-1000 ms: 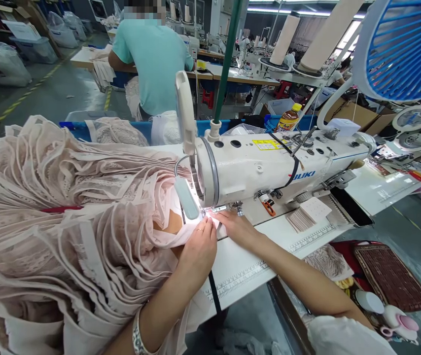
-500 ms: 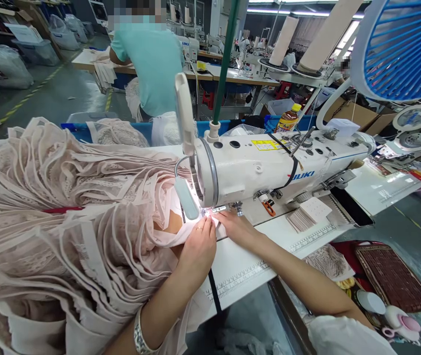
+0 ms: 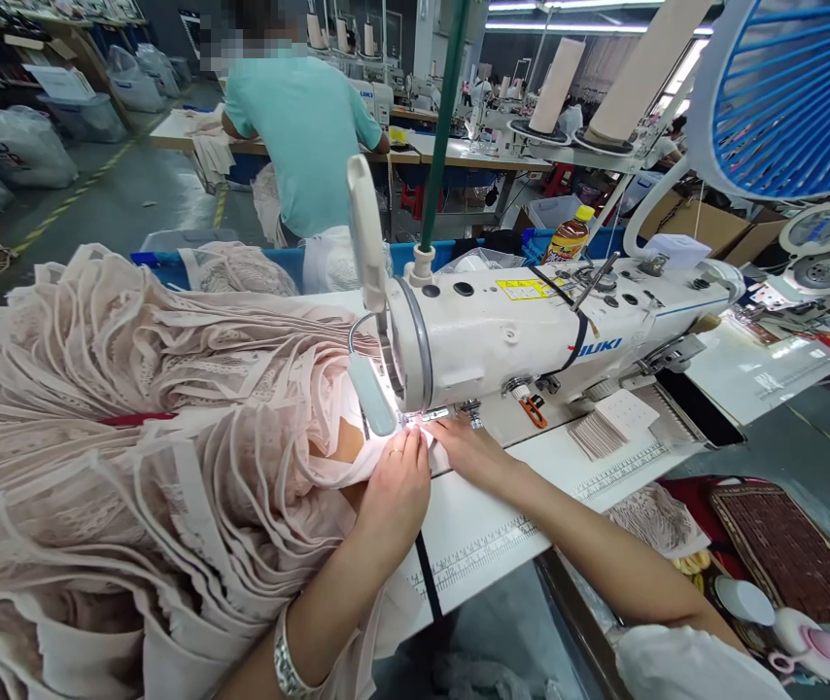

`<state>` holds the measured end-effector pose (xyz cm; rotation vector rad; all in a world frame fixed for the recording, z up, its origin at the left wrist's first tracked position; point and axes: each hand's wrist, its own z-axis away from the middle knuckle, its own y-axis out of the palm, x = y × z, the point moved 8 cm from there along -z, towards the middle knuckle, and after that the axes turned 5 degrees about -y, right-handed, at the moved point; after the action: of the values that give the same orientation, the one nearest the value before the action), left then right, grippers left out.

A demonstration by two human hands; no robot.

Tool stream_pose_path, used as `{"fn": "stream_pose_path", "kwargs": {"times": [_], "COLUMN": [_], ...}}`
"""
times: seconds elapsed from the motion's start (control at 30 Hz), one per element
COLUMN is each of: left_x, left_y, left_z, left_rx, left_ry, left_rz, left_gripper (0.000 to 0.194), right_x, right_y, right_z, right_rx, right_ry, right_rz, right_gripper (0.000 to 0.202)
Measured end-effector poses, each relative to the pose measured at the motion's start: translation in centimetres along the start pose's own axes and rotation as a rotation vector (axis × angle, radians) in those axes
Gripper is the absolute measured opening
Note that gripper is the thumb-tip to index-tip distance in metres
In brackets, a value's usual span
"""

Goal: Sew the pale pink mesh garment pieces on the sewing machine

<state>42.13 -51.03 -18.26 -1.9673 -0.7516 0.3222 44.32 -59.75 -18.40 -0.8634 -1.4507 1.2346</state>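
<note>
Left hand (image 3: 395, 486): fingers lay close together, tips on pale pink fabric (image 3: 348, 472); thumb hidden, so pinch could not be told. Right hand (image 3: 467, 451): fingers reached forward, tips at the same fabric near the left's; grip likewise unclear. Fabric lay under the head of the white sewing machine (image 3: 484, 335), beside a small lamp (image 3: 372, 397). Layered garments (image 3: 189, 506) were heaped leftward.

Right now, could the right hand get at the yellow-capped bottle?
Likely not directly: the sewing machine stands between the right hand, at the pale fabric, and the yellow-capped bottle.
</note>
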Motion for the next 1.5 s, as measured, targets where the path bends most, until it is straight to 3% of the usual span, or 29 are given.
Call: {"fn": "stream_pose_path", "kwargs": {"times": [0.3,0.47,0.57,0.67,0.83,0.97,1.07,1.3,1.5], "left_x": [0.2,-0.1,0.1,1.3,4.2,5.1,5.1,3.9,5.0], "left_y": [0.6,-1.0,-2.5,-3.4,-3.3,-2.5,-2.4,-2.3,-1.4], "left_z": [0.1,0.0,-0.4,-0.9,-1.0,-0.5,-0.4,-0.5,-0.4], "left_rx": [-0.016,-0.096,-0.102,-0.038,0.034,0.046,0.043,0.045,0.109], "left_ry": [-0.043,-0.017,0.017,0.063,0.096,0.087,0.067,0.190,0.051], "left_rz": [0.003,-0.062,-0.129,-0.127,0.013,0.104,0.044,-0.001,-0.001], "left_gripper": [0.041,0.040,0.038,0.030,0.021,0.022,0.024,0.025,0.047], "right_x": [0.0,-0.1,-0.3,-0.2,0.3,0.5,0.7,0.6,0.0], "right_y": [-0.2,0.2,0.4,0.3,0.0,-0.3,-0.5,-1.3,-1.6], "right_z": [-0.1,-0.2,-0.1,0.4,1.8,2.0,2.0,2.4,2.6], "right_rx": [0.064,0.055,-0.004,-0.143,-0.345,-0.360,-0.348,-0.447,-0.510], "right_ry": [0.045,0.042,0.044,-0.018,-0.223,-0.277,-0.272,-0.301,-0.268], "right_rz": [0.017,-0.022,0.011,0.050,-0.035,-0.044,-0.015,-0.077,-0.148], "right_gripper": [0.041,0.040,0.038,0.040,0.043,0.049,0.051,0.045,0.042]}}
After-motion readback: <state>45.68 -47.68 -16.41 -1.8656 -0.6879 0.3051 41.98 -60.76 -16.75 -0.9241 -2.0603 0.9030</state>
